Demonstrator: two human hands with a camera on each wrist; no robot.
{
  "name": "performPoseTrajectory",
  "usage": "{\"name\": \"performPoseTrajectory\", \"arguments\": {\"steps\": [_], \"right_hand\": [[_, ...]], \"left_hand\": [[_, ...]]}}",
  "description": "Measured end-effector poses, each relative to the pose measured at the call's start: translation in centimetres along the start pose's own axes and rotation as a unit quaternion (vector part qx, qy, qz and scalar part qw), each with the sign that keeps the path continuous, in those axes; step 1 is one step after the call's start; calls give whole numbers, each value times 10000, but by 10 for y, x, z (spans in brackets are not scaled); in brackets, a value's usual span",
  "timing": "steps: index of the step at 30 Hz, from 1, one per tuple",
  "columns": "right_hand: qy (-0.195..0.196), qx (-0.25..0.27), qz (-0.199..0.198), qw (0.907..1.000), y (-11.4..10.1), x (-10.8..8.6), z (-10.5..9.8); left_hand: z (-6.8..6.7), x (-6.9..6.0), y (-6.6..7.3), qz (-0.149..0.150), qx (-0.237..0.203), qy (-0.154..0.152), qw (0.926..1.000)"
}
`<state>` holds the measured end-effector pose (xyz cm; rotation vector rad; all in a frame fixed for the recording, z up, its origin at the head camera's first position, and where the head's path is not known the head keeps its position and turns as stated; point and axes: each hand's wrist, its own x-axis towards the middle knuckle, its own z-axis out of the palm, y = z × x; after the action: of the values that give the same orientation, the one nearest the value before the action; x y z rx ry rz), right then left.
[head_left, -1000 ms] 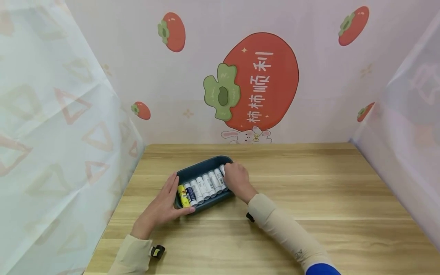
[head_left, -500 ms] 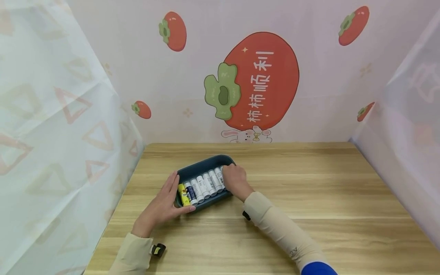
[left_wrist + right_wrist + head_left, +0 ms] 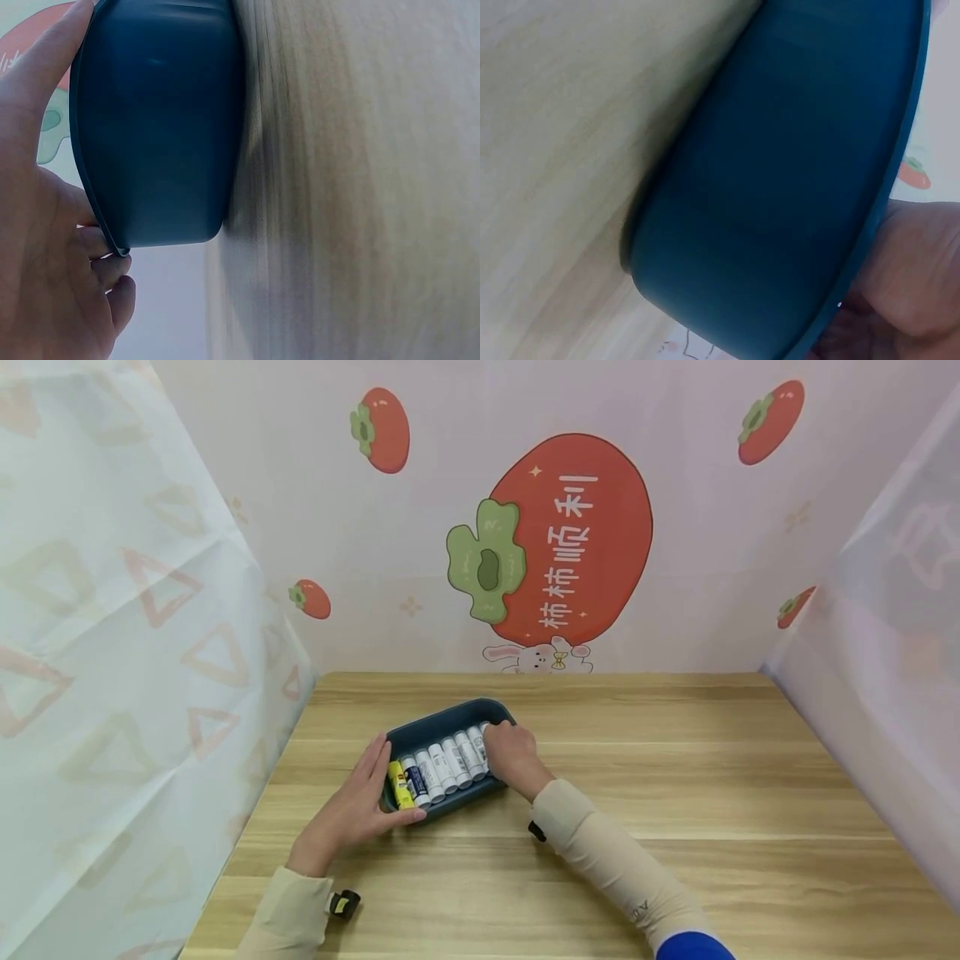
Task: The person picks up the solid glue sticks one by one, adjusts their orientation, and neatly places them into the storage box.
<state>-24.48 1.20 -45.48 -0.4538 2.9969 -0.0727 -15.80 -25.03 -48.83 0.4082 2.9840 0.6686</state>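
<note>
A dark teal plastic storage box lies slanted on the table. Inside it is a row of stick-shaped tubes that look like glue sticks: a yellow one at the left, then a navy one, then several white ones. My left hand grips the box's left end, its thumb along the near rim and its fingers at the far side. My right hand reaches bent over the right end, beside the last white tubes. Its fingertips are hidden inside the box. The right wrist view shows curled fingers behind the rim.
The wood-grain table extends to the right and in front of the box. A wall with persimmon prints stands behind, and pale printed sheets hang at both sides. A black strap piece is on my left wrist.
My right hand has shifted slightly left and down at the box's right end, with the forearm following, then held there. My left hand and the box have stayed nearly in place.
</note>
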Motion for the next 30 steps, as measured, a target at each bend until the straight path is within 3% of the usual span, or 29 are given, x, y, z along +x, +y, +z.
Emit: {"name": "performPoseTrajectory", "arguments": {"steps": [6, 15, 18, 24, 30], "right_hand": [[166, 895, -239, 9956, 10, -6, -6], [741, 1513, -1213, 9782, 55, -24, -24], [787, 1563, -1270, 9764, 75, -33, -26], [702, 1365, -1090, 9821, 109, -51, -31], [792, 1149, -871, 9864, 144, -58, -21]], "left_hand": [[1, -1, -2, -28, -77, -49, 10000], [0, 1, -2, 17, -197, -79, 9998], [1, 3, -2, 59, -198, -108, 9997], [-1, 11, -2, 198, -145, -168, 9996], [-4, 26, 2, 357, -166, -337, 9987]]}}
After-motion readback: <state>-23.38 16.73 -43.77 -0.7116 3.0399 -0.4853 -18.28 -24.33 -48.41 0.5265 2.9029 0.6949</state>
